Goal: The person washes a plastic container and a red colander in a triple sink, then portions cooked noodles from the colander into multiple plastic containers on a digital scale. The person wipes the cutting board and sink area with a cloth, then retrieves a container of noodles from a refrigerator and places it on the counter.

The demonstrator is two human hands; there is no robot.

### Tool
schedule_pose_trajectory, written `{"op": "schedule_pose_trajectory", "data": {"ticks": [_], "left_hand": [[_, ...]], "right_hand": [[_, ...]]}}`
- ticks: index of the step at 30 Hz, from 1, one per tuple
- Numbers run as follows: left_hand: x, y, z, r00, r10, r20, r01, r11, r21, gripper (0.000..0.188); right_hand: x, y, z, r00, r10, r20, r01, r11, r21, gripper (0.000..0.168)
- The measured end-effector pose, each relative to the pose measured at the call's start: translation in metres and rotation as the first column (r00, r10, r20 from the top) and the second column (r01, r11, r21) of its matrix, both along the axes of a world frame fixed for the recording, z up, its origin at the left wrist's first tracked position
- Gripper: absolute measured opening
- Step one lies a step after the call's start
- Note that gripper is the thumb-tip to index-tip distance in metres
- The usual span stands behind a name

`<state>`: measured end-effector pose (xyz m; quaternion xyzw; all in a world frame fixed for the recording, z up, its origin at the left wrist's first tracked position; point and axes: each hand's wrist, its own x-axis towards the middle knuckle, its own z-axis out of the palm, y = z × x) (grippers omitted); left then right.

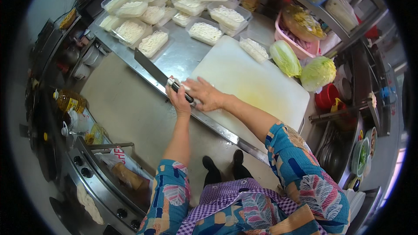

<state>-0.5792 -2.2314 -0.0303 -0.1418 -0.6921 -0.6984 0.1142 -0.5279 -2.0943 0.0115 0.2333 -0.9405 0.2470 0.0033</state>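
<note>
My left hand (pixel 179 101) grips the black handle of a broad kitchen knife (pixel 150 66) at the near edge of the steel table. Its dark blade points away to the upper left, over the table's edge. Close beside the handle, my right hand (pixel 207 95) is palm down with fingers partly spread, over the left corner of a white cutting board (pixel 258 85). Something white shows between the hands, partly hidden by the fingers; I cannot tell what it is. A yellowish stain marks the board's middle.
Clear plastic tubs of white noodles (pixel 152 44) crowd the steel table (pixel 178 50). Right of the board lie a halved napa cabbage (pixel 285 58), another cabbage (pixel 318 73) and a pink basin (pixel 279 32). An oil jug (pixel 70 100) and a stove (pixel 94 176) stand at left.
</note>
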Motion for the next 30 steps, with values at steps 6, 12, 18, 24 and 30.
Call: {"op": "schedule_pose_trajectory", "data": {"ticks": [6,12,18,24,30], "left_hand": [[0.008,-0.012,0.013,0.987,-0.062,-0.147,0.007,0.938,-0.347,0.038],[0.061,0.009,0.048,0.871,-0.423,-0.25,0.199,0.769,-0.607,0.028],[0.143,0.066,0.045,0.653,-0.716,-0.248,0.356,0.579,-0.733,0.03],[0.185,0.11,0.054,0.58,-0.786,-0.215,0.304,0.454,-0.838,0.025],[0.208,0.148,0.059,0.637,-0.732,-0.242,0.214,0.47,-0.857,0.027]], "right_hand": [[0.084,0.018,0.012,0.989,0.137,0.058,-0.137,0.991,-0.001,0.067],[0.225,0.053,0.024,0.988,0.11,0.111,-0.104,0.993,-0.054,0.051],[0.364,0.095,0.029,0.984,-0.029,0.178,0.051,0.992,-0.118,0.051],[0.366,0.218,0.005,0.692,-0.693,-0.201,0.662,0.721,-0.205,0.049],[0.334,0.227,-0.01,0.358,-0.919,-0.163,0.894,0.388,-0.225,0.043]]}}
